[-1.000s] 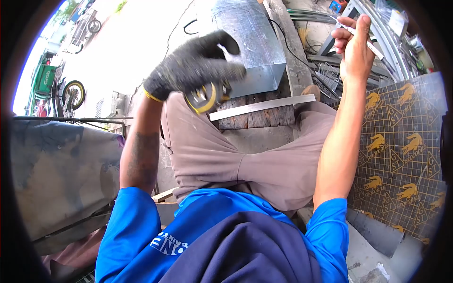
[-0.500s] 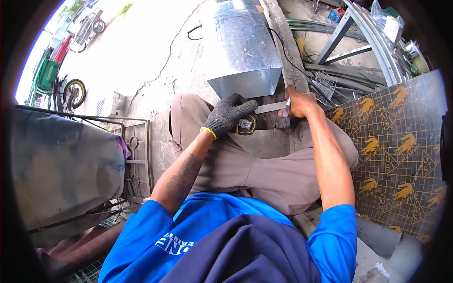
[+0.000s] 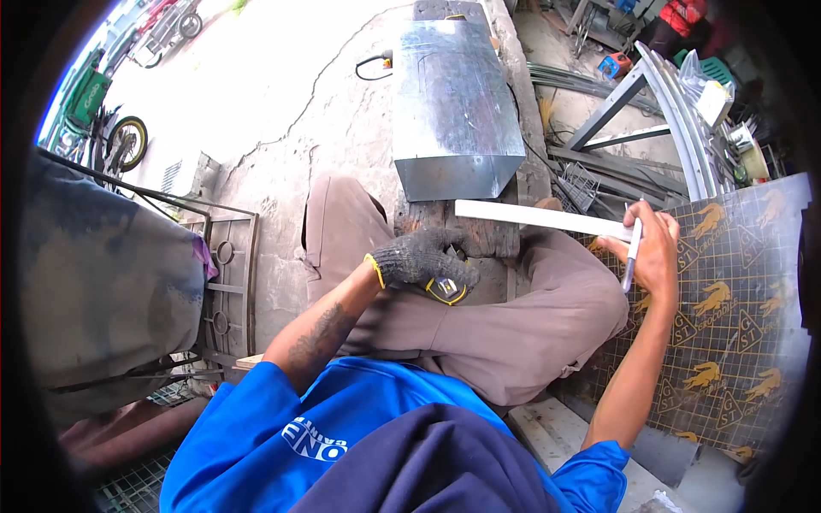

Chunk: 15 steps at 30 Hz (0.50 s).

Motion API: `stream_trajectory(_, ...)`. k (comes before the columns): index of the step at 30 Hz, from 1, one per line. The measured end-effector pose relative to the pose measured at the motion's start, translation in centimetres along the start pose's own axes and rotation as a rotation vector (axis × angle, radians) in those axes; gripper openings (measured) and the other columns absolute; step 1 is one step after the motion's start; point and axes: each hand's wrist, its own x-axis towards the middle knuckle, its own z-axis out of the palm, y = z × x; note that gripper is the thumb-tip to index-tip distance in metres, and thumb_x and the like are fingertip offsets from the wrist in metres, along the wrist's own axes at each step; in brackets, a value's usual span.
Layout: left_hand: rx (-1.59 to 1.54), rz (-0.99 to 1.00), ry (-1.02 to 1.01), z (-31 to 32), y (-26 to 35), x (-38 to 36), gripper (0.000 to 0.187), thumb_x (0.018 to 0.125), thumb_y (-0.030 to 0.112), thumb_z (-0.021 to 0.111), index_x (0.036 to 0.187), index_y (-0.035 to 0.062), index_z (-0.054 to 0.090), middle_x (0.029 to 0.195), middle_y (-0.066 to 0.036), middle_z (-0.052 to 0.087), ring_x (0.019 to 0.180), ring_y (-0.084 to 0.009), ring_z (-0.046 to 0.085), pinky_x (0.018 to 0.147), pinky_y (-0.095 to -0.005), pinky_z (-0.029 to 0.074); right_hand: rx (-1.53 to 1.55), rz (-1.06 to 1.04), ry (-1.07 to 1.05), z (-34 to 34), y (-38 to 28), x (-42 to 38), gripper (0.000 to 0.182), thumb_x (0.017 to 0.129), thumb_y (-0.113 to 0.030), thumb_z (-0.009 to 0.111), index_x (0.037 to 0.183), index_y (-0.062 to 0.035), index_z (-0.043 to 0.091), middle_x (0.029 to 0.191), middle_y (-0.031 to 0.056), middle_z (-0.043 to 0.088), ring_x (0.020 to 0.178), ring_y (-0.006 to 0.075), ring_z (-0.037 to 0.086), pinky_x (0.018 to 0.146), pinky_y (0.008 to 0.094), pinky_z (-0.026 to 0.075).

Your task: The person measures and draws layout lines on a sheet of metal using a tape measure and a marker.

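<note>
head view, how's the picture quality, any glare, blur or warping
Head view: strong fisheye bend with a black ring at the corners; hard daylight blows out the concrete ground top left and glares off the metal box; the gloved left hand and the flat strip look sharp.

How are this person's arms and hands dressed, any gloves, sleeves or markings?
The left hand wears a dark grey knit glove with a yellow cuff edge; the forearm bears a dark tattoo. The right hand is bare. Both arms have short bright blue sleeves.
</note>
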Motion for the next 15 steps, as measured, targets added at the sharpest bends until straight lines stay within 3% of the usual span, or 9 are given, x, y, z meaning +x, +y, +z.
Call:
stream_trajectory(1,-0.063,-0.015,-0.022,0.2,1.1,-0.6,0.05,0.087,0.031,0.085,0.127,0.0086,0.066,0.104,-0.003,0.067,0.094,-0.0103,0.06,0.08,-0.0293,0.053,0.008,0.065,0.02,-0.6,0.7,-0.6,0.051,0.068,-0.03,0.094,0.095,-0.0114,0.054,0.084,0.0082,0.065,0.09,0.032,0.061,0.109,0.0449,0.033)
stream_trajectory(2,-0.051,-0.016,-0.028,-0.2,1.5,-0.6,0.05,0.087,0.031,0.085,0.127,0.0086,0.066,0.104,-0.003,0.067,0.094,-0.0103,0.06,0.08,-0.0293,0.053,-0.025,0.035,0.086,-1.0,1.7,-1.4,0.051,0.07,-0.028,0.094,0.096,-0.0103,0.054,0.082,0.0086,0.063,0.085,0.0299,0.059,0.102,0.0438,0.041)
stream_trajectory(4,0.177,-0.016,0.025,-0.7,2.0,-0.3,0.054,0.087,0.035,0.085,0.13,0.0086,0.064,0.105,-0.005,0.067,0.097,-0.0133,0.062,0.084,-0.0309,0.053,0.244,0.26,-0.014,-3.2,2.1,-2.1,0.051,0.072,-0.025,0.094,0.094,-0.0088,0.052,0.082,0.0045,0.056,0.083,0.0204,0.054,0.087,0.0364,0.047)
stream_trajectory(6,0.244,0.028,0.113,-1.3,2.0,0.9,0.057,0.086,0.037,0.085,0.132,0.0099,0.064,0.106,-0.008,0.068,0.102,-0.0179,0.065,0.091,-0.0332,0.054,0.405,0.248,-0.016,-4.0,2.6,-3.4,0.05,0.074,-0.023,0.094,0.093,-0.0085,0.051,0.083,0.002,0.052,0.082,0.0163,0.05,0.081,0.0326,0.045)
stream_trajectory(8,0.366,-0.03,0.417,-2.2,0.1,3.7,0.075,0.081,0.047,0.083,0.14,0.006,0.058,0.116,-0.017,0.071,0.107,-0.0274,0.07,0.094,-0.0389,0.054,0.561,0.235,-0.025,-3.9,2.0,-3.8,0.049,0.076,-0.021,0.093,0.093,-0.0083,0.049,0.084,-0.0005,0.048,0.082,0.0121,0.047,0.074,0.0288,0.044)
stream_trajectory(9,0.468,0.135,0.392,-3.3,-2.1,4.8,0.078,0.081,0.052,0.079,0.138,0.0036,0.059,0.122,-0.019,0.071,0.112,-0.0311,0.069,0.097,-0.0404,0.054,0.628,0.237,0.011,-3.2,0.3,-3.5,0.047,0.079,-0.022,0.092,0.093,-0.0097,0.049,0.086,-0.0026,0.045,0.081,0.0101,0.045,0.073,0.0261,0.042)
stream_trajectory(10,0.499,0.134,0.43,-3.8,-2.3,5.5,0.076,0.084,0.053,0.077,0.137,0.0016,0.06,0.123,-0.02,0.07,0.114,-0.0327,0.068,0.099,-0.041,0.053,0.695,0.238,0.05,-2.3,-1.1,-3.1,0.045,0.081,-0.023,0.09,0.094,-0.0111,0.049,0.088,-0.0046,0.042,0.081,0.0082,0.044,0.072,0.0234,0.041)
stream_trajectory(12,0.423,-0.158,0.482,-3.4,1.4,5.6,0.07,0.085,0.048,0.075,0.138,0.0048,0.06,0.127,-0.022,0.066,0.119,-0.0365,0.064,0.103,-0.0452,0.05,0.716,0.197,0.087,0.1,-3.2,-1.9,0.037,0.088,-0.015,0.085,0.095,-0.0106,0.049,0.087,-0.0039,0.044,0.082,0.0073,0.043,0.07,0.0236,0.04)
stream_trajectory(15,0.878,-0.062,0.608,-1.5,1.6,5.1,0.06,0.086,0.043,0.074,0.131,0.0047,0.063,0.139,-0.022,0.058,0.128,-0.0406,0.056,0.105,-0.0483,0.05,0.733,0.319,0.078,2.1,-7.5,-0.1,0.036,0.088,-0.017,0.085,0.097,-0.0073,0.051,0.086,-0.0021,0.048,0.079,0.0077,0.044,0.069,0.0259,0.042)
